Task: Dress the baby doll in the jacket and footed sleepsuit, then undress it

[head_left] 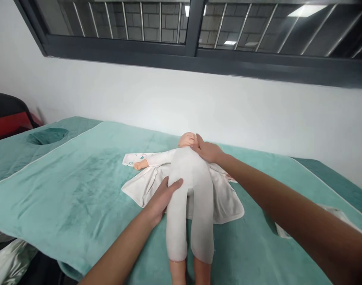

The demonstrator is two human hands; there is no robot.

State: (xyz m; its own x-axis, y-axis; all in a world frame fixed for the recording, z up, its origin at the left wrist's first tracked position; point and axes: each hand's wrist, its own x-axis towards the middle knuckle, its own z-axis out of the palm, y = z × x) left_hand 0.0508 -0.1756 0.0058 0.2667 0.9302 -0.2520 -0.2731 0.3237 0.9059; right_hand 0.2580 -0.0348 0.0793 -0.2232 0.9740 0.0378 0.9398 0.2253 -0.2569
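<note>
A baby doll in a white bodysuit with long legs lies on its back, its bare feet end toward me. Under it is spread a white garment with a printed sleeve lying out to the left. My left hand grips the doll's hip, thumb on top and the other fingers hidden at the side. At the doll's neck and shoulder rests my right hand, thumb and fingers apart beside the head. The doll's arm on the left sticks out; the other one is mostly hidden behind my right forearm.
A green sheet covers the padded table, which has a round face hole at the left. White cloth lies partly behind my right forearm. A black and red chair stands far left. Behind are a white wall and a barred window.
</note>
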